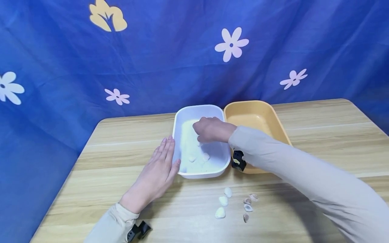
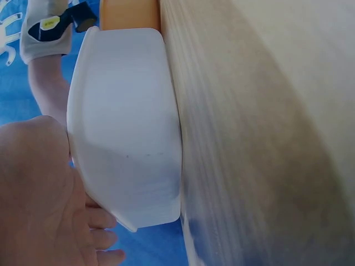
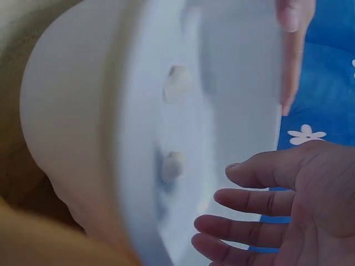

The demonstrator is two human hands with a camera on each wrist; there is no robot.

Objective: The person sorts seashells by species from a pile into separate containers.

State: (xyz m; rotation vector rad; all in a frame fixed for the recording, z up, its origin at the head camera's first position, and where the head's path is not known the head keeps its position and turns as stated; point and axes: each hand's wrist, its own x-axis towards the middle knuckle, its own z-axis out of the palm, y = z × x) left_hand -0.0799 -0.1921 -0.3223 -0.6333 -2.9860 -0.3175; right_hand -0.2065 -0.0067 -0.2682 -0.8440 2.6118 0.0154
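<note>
Right wrist view shows your right hand (image 3: 316,205) with thumb and fingers parted and softly bent, and you hold nothing that can be seen between them. This hand is over the inside of the white tray (image 1: 199,109). From the head view the fingertips are turned away, so whether one of them touches the bottom is difficult to say.

Your left hand (image 1: 155,175) is flat, with the fingers straight and together along the left side of the same tray. Its thumb stands apart and reaches to the rim near the closer corner; the hand is not closed around anything.

In the tray, pale shells (image 1: 206,157) lie on the bottom: two toward the end closer to you, and one partly hidden just beside your right hand.

Just beside, on the right, stands the orange tray (image 1: 252,118), partly covered by your right sleeve (image 1: 282,162). Closer to you, on the wooden table (image 1: 115,152), three white shells (image 1: 223,201) make a short slanting row, and near them on the right are four darker shells (image 1: 248,208). Behind the table hangs a blue cloth (image 1: 170,50) with flower prints.
</note>
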